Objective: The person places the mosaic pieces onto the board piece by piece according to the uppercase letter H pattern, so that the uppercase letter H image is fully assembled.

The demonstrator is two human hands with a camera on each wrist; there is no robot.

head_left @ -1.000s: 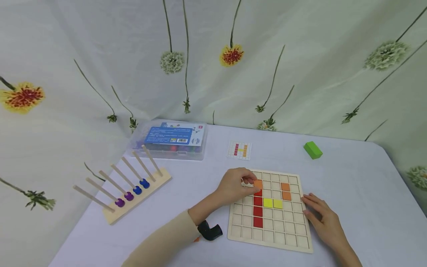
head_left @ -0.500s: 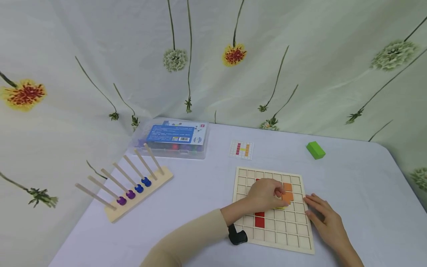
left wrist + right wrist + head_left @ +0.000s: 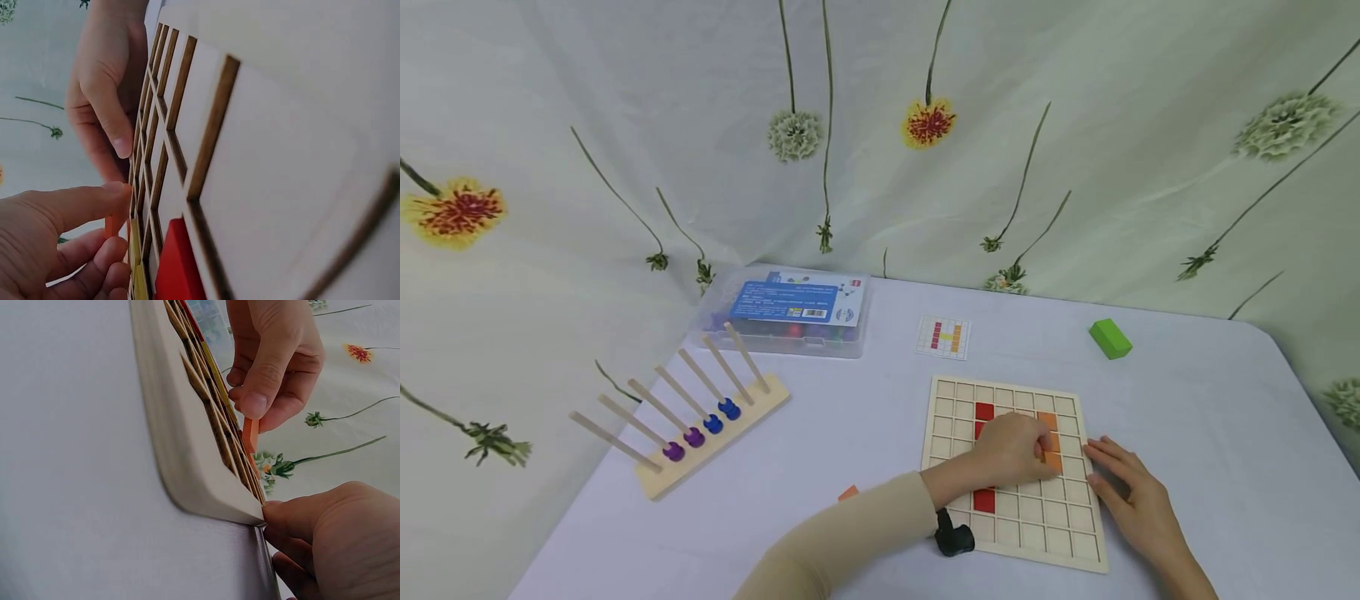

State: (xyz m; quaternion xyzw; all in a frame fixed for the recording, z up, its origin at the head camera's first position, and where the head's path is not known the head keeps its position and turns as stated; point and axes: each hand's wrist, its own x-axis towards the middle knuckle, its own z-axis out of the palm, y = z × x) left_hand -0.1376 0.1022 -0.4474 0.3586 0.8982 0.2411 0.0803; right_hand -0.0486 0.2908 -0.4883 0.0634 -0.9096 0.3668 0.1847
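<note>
My left hand (image 3: pixel 1017 450) pinches an orange square tile (image 3: pixel 251 432) between thumb and fingers. It is low over the right-hand coloured column of the wooden grid board (image 3: pixel 1063 543), just below the orange tiles (image 3: pixel 1047 420) lying in their cells. Red tiles (image 3: pixel 984 500) form a column further left, partly hidden under my left hand and wrist. Yellow tiles (image 3: pixel 136 250) show beneath the hand in the left wrist view. My right hand (image 3: pixel 1138 500) rests against the board's right edge, its thumb and fingers touching the rim and slightly spread.
A small pattern card (image 3: pixel 943 337) lies behind the board, with a green block (image 3: pixel 1110 338) to its right. At the left stand a pegged bead rack (image 3: pixel 715 437) and a clear plastic box (image 3: pixel 786 312). Another orange piece (image 3: pixel 847 492) lies near my left sleeve.
My left hand has carried the orange tile rightward from above the red column to the orange column, then slightly lower. The right hand stays at the board's edge.
</note>
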